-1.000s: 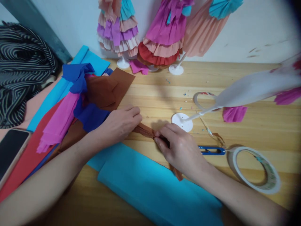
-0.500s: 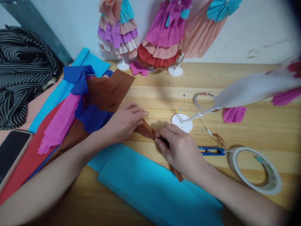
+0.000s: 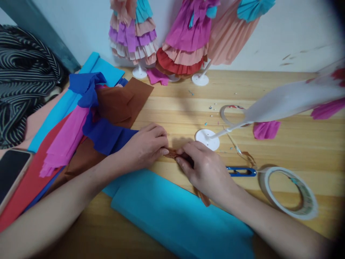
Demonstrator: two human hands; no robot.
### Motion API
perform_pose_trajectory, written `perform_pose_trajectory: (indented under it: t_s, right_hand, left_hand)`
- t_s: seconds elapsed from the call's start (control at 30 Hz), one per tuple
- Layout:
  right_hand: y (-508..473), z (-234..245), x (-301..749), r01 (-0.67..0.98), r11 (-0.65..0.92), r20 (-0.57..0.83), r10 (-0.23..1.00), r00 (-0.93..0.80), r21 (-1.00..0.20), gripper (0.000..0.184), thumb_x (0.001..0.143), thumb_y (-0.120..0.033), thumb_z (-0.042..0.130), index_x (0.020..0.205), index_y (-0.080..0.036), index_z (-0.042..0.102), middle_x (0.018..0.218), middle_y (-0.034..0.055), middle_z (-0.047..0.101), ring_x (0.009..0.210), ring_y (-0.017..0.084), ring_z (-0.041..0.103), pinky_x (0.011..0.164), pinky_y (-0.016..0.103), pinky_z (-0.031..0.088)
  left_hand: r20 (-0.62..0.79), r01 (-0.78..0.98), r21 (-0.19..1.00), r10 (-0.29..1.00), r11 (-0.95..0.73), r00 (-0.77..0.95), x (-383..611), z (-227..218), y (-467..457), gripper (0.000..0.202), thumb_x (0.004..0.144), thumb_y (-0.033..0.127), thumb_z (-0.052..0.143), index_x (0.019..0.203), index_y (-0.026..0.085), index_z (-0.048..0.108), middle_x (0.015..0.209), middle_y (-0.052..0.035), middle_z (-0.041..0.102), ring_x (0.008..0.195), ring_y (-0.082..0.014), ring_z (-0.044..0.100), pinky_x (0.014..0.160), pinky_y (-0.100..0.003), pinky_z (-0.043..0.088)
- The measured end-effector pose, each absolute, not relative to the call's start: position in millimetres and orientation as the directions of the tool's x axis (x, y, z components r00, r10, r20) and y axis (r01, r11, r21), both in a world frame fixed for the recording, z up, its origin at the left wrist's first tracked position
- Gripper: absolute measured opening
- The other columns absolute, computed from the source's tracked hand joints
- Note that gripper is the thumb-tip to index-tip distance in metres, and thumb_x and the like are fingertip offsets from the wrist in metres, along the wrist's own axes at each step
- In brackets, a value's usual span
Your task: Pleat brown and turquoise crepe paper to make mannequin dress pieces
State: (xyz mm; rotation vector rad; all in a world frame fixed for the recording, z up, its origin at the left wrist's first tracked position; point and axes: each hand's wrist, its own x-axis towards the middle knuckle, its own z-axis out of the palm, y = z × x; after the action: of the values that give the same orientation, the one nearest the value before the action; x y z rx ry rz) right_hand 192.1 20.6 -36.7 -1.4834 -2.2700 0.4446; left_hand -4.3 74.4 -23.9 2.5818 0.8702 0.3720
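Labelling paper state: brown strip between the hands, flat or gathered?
Gathered: the brown crepe-paper strip shows tight folds between the left hand and right hand.

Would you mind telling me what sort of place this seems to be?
Probably a craft workspace, judging by the ruffled dresses on white stands, the pleated brown strip and the roll of tape.

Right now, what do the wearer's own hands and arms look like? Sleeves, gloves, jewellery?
Slim, ungloved left hand and ungloved right hand; no ring, watch or bracelet visible. Bare left forearm and bare right forearm, no sleeve, cable or marking in view.
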Motion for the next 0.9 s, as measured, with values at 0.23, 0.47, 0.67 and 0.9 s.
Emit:
perform_pose_trajectory:
  t_s: [0.23,0.47,0.67,0.9]
  right_hand:
    - [19.7,-37.0,192.3,0.781,0.400,0.171,0.916,-0.364,-0.479,0.041,0.082,-0.013,0.054,0.123,-0.011,0.054,0.088,0.0098,0.066,0.079,0.024,0.061,0.068,0.036,0.050]
    - [21.2,-35.8,192.0,0.780,0.431,0.158,0.901,-0.405,-0.454,0.017,0.084,-0.014,0.052,0.094,-0.014,0.066,0.082,0.0090,0.063,0.076,0.024,0.060,0.065,0.035,0.049]
    - [20.7,-37.1,191.9,0.780,0.441,0.157,0.896,-0.416,-0.444,0.016,0.086,-0.015,0.050,0.080,-0.015,0.065,0.076,0.0078,0.060,0.073,0.022,0.058,0.063,0.032,0.046]
    - [22.9,-34.3,191.2,0.679,0.389,0.220,0.920,-0.325,-0.623,0.014,0.082,-0.014,0.051,0.070,-0.018,0.058,0.069,0.0038,0.058,0.066,0.017,0.055,0.059,0.028,0.043]
  left_hand:
    - [0.099,0.506,0.433,0.597,-0.746,0.796,-6.4,-23.1,73.9,0.007,0.086,0.019,0.057,0.081,0.015,0.060,0.101,-0.0087,0.060,0.096,-0.0201,0.052,0.087,-0.035,0.047]
    - [0.121,0.495,0.425,0.590,-0.758,0.798,-6.5,-24.7,73.8,0.008,0.086,0.016,0.055,0.082,0.015,0.062,0.100,-0.0084,0.060,0.096,-0.0200,0.052,0.087,-0.035,0.047]
    - [0.149,0.462,0.495,0.596,-0.736,0.789,-8.0,-29.2,75.5,0.013,0.088,0.017,0.053,0.085,0.015,0.066,0.098,-0.0084,0.061,0.097,-0.0199,0.053,0.088,-0.034,0.046]
    - [0.235,0.390,0.742,0.757,-0.544,0.609,-12.8,-22.5,79.6,0.014,0.087,0.020,0.055,0.095,0.017,0.066,0.100,-0.0079,0.067,0.099,-0.0189,0.060,0.090,-0.035,0.047]
